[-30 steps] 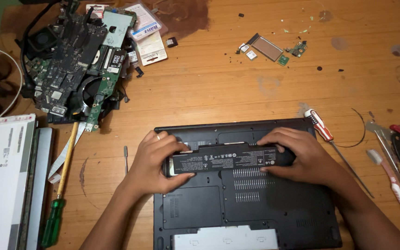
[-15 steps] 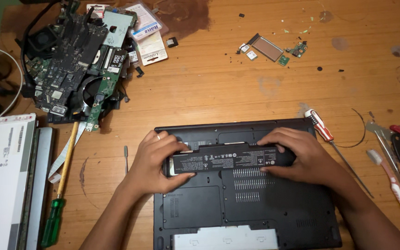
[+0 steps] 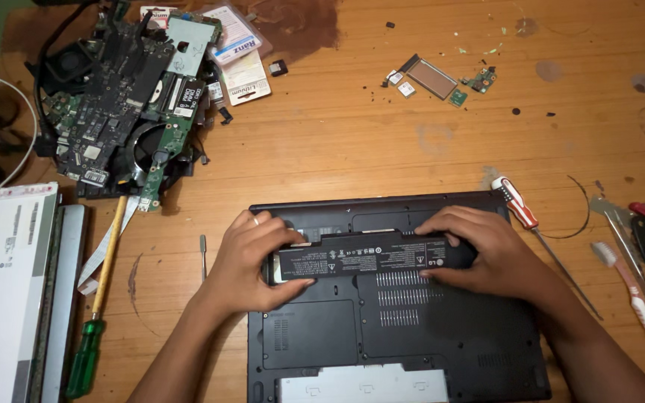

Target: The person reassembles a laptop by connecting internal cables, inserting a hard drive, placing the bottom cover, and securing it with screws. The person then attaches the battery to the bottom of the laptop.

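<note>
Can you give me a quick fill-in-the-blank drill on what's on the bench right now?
1. Both hands, left hand and right hand, grip a long black ____ over the upturned laptop.
2. The screwdriver right of the laptop has a red and ____ handle.
3. The screwdriver left of the laptop has a ____ handle.
4. The circuit boards lie at the table's far ____ corner.

Missing words: battery; white; green; left

Two hands, left (image 3: 251,261) and right (image 3: 487,254), one black laptop (image 3: 412,336), one long black battery (image 3: 371,257), two screwdrivers, green-handled (image 3: 95,328) and red-and-white (image 3: 531,224), one toothbrush (image 3: 636,306), one laptop screen panel (image 3: 1,291)
</note>
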